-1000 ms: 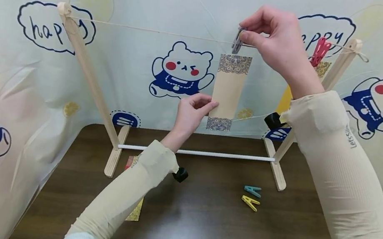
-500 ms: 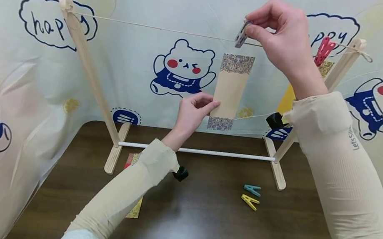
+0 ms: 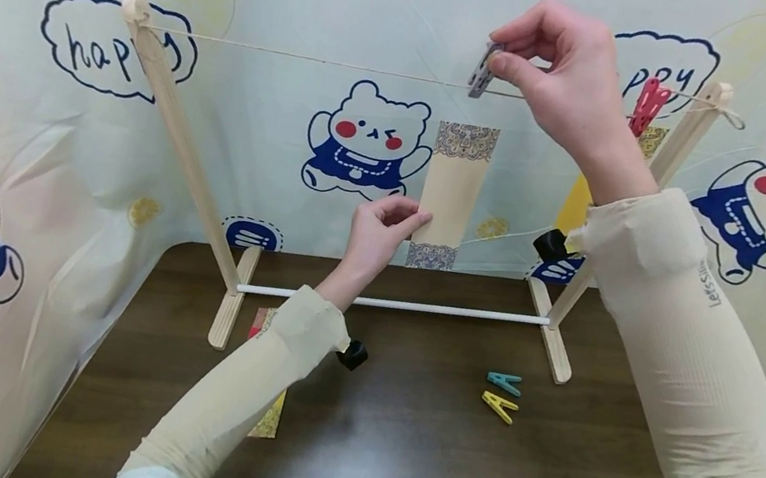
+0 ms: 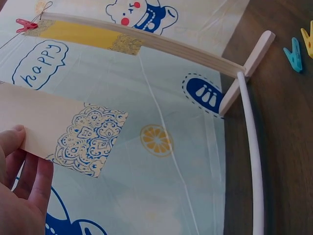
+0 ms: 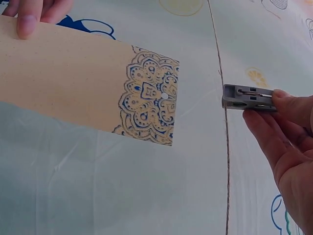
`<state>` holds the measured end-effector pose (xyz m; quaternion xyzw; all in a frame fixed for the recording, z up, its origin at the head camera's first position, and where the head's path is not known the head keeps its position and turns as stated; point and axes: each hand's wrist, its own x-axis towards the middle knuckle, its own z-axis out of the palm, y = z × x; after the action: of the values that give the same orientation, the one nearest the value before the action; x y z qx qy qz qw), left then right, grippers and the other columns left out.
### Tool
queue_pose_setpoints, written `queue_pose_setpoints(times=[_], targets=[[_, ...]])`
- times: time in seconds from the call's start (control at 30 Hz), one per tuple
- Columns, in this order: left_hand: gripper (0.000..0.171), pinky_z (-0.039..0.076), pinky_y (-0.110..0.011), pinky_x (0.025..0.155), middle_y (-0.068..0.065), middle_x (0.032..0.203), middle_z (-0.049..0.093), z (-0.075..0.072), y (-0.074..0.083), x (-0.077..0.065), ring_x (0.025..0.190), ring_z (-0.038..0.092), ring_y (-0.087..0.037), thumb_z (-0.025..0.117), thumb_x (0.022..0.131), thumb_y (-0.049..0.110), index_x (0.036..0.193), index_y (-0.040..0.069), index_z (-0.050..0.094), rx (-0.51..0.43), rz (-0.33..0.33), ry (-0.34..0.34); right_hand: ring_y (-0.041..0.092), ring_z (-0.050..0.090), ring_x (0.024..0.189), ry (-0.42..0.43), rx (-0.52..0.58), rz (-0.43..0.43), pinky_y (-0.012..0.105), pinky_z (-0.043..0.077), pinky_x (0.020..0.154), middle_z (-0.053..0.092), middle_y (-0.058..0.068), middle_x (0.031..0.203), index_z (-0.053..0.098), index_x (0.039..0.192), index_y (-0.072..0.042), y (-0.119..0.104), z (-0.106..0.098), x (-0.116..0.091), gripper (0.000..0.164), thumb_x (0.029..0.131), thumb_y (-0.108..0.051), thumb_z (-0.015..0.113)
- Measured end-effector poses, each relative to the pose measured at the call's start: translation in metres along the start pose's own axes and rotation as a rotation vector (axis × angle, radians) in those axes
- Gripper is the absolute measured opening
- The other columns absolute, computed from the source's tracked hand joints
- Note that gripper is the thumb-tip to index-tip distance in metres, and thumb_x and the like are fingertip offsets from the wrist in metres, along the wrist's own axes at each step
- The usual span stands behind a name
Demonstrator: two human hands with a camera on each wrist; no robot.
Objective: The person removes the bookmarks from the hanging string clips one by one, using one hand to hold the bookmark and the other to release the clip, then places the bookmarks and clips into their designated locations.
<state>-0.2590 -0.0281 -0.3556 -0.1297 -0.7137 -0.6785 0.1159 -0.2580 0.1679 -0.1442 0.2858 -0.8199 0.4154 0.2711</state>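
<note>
My left hand (image 3: pixel 379 238) pinches the left edge of a cream paper card (image 3: pixel 449 199) with blue lace-like patterned ends, held upright below the string. In the right wrist view the card's patterned top end (image 5: pixel 149 95) stands apart from the string. My right hand (image 3: pixel 564 83) pinches a grey clothespin (image 3: pixel 484 70) between thumb and fingers. That clothespin's tip (image 5: pixel 230 97) is at the string (image 5: pixel 225 147); whether it grips the string I cannot tell. A red clothespin (image 3: pixel 648 107) holds a yellow card (image 3: pixel 573 202) near the right post.
The string runs between two wooden posts (image 3: pixel 179 141), joined low down by a white rod (image 3: pixel 454 312). On the dark table (image 3: pixel 394 444) lie a blue clothespin (image 3: pixel 504 383), a yellow clothespin (image 3: pixel 499 406), and a patterned card (image 3: pixel 269 419) partly under the left forearm.
The grey clothespin has risen from just above the card to the string's height. My left hand has lowered the cream card slightly, widening the gap between them.
</note>
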Motion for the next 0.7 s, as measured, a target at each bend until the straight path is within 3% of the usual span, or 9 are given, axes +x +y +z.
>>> queue_pose_setpoints(times=[0.7], targets=[[0.022, 0.054, -0.022, 0.073, -0.011, 0.098, 0.076, -0.016, -0.019, -0.025, 0.083, 0.065, -0.016, 0.081, 0.093, 0.02, 0.106, 0.003, 0.08, 0.045, -0.011, 0.028, 0.007, 0.066, 0.098, 0.003, -0.02, 0.002, 0.018, 0.053, 0.092, 0.073, 0.001, 0.11, 0.073, 0.115, -0.002, 0.006, -0.01, -0.03, 0.018, 0.098, -0.007, 0.072]])
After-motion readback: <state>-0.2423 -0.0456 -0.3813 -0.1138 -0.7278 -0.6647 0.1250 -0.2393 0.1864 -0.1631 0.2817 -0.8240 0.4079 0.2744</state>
